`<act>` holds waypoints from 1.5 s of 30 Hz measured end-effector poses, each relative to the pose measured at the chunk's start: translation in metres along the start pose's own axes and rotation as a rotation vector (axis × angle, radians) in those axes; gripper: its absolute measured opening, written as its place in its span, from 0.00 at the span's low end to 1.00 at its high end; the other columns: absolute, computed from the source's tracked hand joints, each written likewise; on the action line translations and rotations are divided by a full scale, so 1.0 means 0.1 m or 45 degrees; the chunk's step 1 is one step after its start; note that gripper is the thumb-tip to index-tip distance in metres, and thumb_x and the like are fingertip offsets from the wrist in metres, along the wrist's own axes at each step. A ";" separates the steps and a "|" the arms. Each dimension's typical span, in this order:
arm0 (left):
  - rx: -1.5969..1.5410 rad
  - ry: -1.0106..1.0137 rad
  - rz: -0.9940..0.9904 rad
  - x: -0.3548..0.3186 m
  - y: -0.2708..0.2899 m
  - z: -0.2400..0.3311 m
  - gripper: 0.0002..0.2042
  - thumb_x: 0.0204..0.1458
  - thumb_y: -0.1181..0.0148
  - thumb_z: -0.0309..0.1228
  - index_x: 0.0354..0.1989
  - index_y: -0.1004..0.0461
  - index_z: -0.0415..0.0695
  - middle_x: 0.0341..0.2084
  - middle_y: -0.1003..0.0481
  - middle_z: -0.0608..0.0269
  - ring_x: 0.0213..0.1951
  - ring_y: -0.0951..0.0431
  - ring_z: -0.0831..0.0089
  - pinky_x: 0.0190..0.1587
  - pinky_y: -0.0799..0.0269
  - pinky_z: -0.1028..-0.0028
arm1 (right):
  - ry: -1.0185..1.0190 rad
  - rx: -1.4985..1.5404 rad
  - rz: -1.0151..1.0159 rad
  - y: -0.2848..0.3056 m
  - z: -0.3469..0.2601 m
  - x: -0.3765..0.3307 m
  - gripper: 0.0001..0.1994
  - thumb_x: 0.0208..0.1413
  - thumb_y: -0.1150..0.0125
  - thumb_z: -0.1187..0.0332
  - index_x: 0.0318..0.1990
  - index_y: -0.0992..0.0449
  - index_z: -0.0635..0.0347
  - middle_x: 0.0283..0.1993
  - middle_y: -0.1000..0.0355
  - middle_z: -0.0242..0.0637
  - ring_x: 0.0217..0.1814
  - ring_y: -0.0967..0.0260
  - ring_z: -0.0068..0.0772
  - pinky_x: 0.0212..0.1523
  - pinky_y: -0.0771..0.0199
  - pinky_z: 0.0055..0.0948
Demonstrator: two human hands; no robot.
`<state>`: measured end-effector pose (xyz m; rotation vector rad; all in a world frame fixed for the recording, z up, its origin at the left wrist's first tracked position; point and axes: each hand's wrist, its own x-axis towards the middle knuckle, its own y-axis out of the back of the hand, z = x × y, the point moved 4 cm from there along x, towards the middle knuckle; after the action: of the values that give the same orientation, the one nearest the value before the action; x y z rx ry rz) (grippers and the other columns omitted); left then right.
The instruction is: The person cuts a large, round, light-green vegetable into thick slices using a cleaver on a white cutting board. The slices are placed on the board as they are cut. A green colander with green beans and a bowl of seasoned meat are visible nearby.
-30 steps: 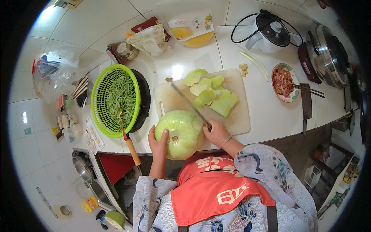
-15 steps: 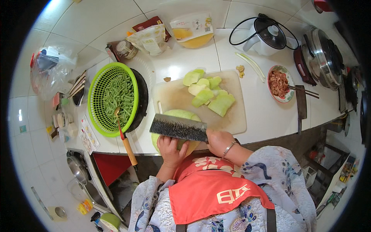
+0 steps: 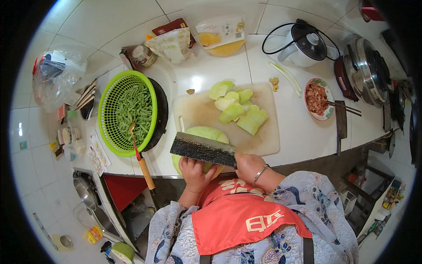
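A large, round, pale-green vegetable (image 3: 205, 133) rests at the cutting board's (image 3: 270, 132) near left corner, partly hidden under a broad cleaver (image 3: 202, 148). My right hand (image 3: 249, 167) is closed around the cleaver's handle. Its dark, wet-looking blade lies across the vegetable, pointing left. Just below the blade, my left hand (image 3: 195, 172) grips the vegetable's near side with bent fingers. Several pale-green cut pieces (image 3: 252, 121) lie in a loose pile on the board. Whether the blade has entered the vegetable I cannot tell.
Left of the board stands a green colander (image 3: 105, 116) of cut green beans (image 3: 134, 110), with a spoon (image 3: 134, 134) in it. To the right are a bowl of sliced meat (image 3: 316, 99) with chopsticks (image 3: 347, 108), a second cleaver (image 3: 341, 125), and scallion stalks (image 3: 285, 78). A kettle (image 3: 303, 46) stands behind.
The blade has tilted slightly, its right end a little lower, and more of the vegetable's top shows above it. Both hands keep their hold.
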<state>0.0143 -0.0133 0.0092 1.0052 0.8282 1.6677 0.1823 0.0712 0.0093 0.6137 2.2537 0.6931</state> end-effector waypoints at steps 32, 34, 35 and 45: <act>0.061 -0.013 -0.035 0.01 -0.03 0.04 0.26 0.34 0.30 0.42 0.43 0.27 0.43 0.47 0.32 0.51 0.49 0.33 0.51 0.52 0.41 0.56 | -0.138 0.167 -0.322 0.32 0.18 0.33 0.08 0.45 0.45 0.71 0.32 0.24 0.65 0.32 0.27 0.54 0.37 0.27 0.54 0.38 0.29 0.45; 0.062 -0.004 -0.045 0.02 -0.04 0.03 0.27 0.34 0.30 0.42 0.44 0.27 0.43 0.48 0.32 0.51 0.50 0.33 0.51 0.52 0.41 0.56 | -0.137 0.243 -0.350 0.40 0.35 0.17 0.08 0.45 0.45 0.70 0.32 0.26 0.65 0.31 0.27 0.54 0.36 0.28 0.54 0.37 0.29 0.46; 0.051 -0.001 -0.050 0.02 -0.05 0.03 0.27 0.35 0.30 0.43 0.45 0.28 0.43 0.48 0.32 0.51 0.50 0.34 0.51 0.52 0.41 0.56 | -0.153 0.220 -0.368 0.38 0.39 0.16 0.09 0.45 0.46 0.70 0.33 0.26 0.65 0.31 0.27 0.54 0.36 0.28 0.54 0.37 0.29 0.46; 0.064 0.011 -0.054 0.04 -0.05 -0.01 0.27 0.35 0.30 0.45 0.44 0.28 0.45 0.47 0.32 0.54 0.49 0.33 0.53 0.53 0.41 0.55 | -0.128 0.120 -0.411 0.11 0.46 0.77 0.09 0.44 0.45 0.69 0.28 0.24 0.67 0.32 0.27 0.57 0.36 0.27 0.56 0.38 0.28 0.45</act>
<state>0.0150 -0.0082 0.0049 1.0088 0.8948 1.6232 0.1680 0.1393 -0.0484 0.3092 2.2307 0.3889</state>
